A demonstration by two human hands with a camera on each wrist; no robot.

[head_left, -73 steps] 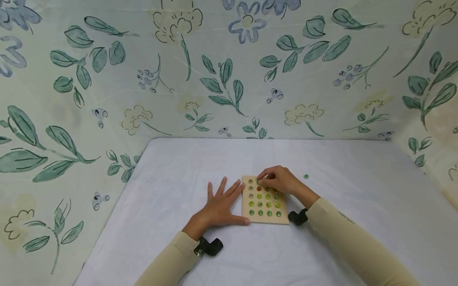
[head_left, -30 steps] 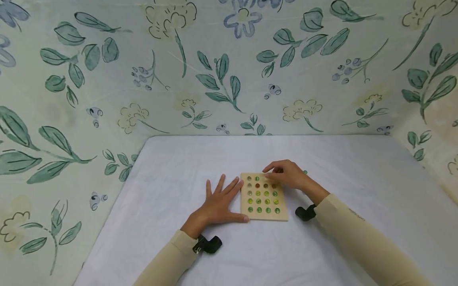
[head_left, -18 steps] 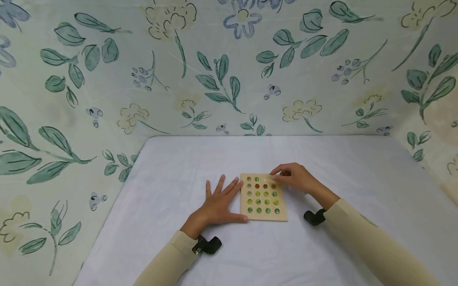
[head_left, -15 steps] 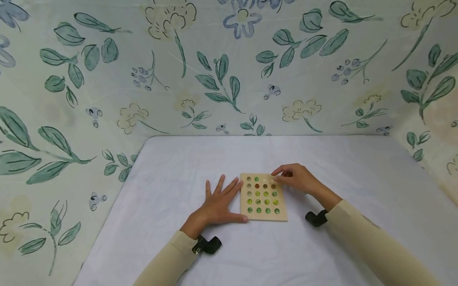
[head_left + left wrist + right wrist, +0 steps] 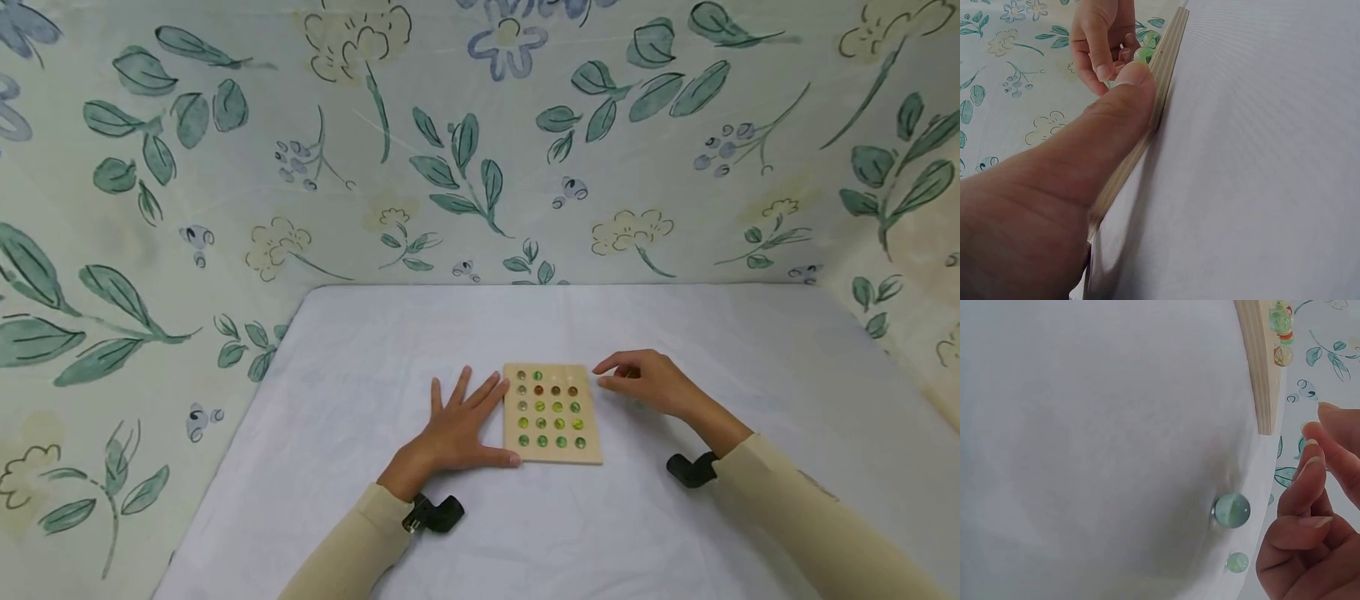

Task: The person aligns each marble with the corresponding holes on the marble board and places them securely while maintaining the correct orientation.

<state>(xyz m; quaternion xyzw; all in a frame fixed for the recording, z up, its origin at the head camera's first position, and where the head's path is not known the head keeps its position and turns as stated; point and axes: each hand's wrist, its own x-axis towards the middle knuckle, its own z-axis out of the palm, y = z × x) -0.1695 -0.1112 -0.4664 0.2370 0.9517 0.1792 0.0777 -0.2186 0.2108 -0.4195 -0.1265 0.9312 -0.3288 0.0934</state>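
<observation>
A square wooden board lies flat, with rows of glass marbles in its hollows, mostly green, and a red marble in the second row from the far side. My left hand is spread beside it, index fingertip and thumb at its left edge. In the left wrist view the thumb presses along the board's side. Off the board's far right corner hovers my right hand, thumb and index finger apart, nothing between them. Below its fingers, in the right wrist view, a green marble and a smaller-looking marble rest on the cloth.
A white cloth covers the table. Behind and at the sides hangs a fabric printed with leaves and flowers. Black wrist cameras stick out from both sleeves, the right camera low over the cloth.
My right hand has moved right, from the board's far row to beyond its right edge. A green marble shows in that row where its fingertips were. My left hand stays in place.
</observation>
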